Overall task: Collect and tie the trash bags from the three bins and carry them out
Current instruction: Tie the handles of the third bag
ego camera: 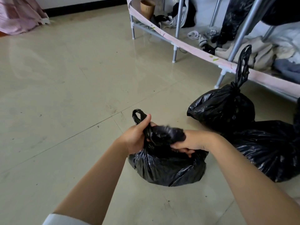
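Observation:
A black trash bag sits on the tiled floor in front of me. My left hand grips one of its handle loops, which sticks up past my thumb. My right hand is closed on the other bunched handle, and the plastic there is blurred. Behind it to the right stands a second black bag, knotted, with its handle loop pointing upward. A third black bag lies at the right, partly behind my right forearm; its top is hidden.
A metal-framed wardrobe rack with a pink fabric edge and piled clothes runs along the back right. Pink cloth hangs at the far left. Beige floor tiles spread out to the left.

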